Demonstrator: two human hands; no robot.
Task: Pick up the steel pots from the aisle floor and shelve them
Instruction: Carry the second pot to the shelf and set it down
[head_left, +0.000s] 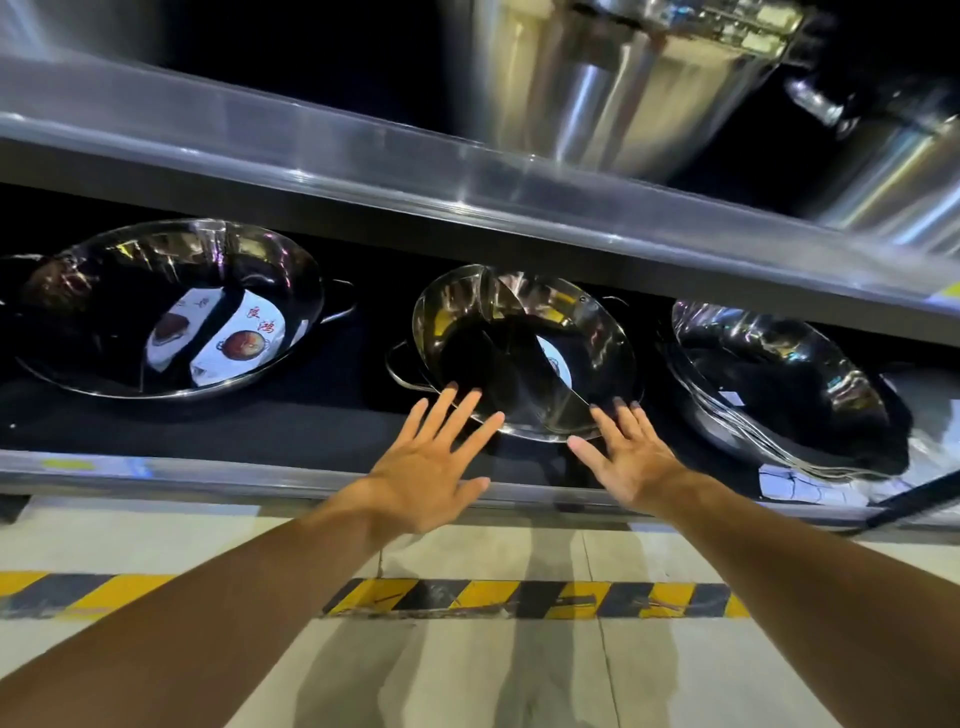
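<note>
A shallow steel pot with a curved divider (524, 353) sits tilted on the dark lower shelf (311, 415), in the middle. My left hand (431, 467) is spread flat just before its near left rim, fingertips at the rim. My right hand (628, 452) is spread by the near right rim, fingertips touching or nearly touching it. Neither hand holds anything. A second divided pot with paper labels (171, 312) lies to the left. A stack of nested pots (784, 384) leans at the right.
Tall steel stockpots (623, 88) stand on the upper shelf, whose metal edge (363, 171) runs across above the pots. The lower shelf's front lip (182, 475) lies under my wrists. Pale floor with a yellow-black hazard stripe (519, 597) is below.
</note>
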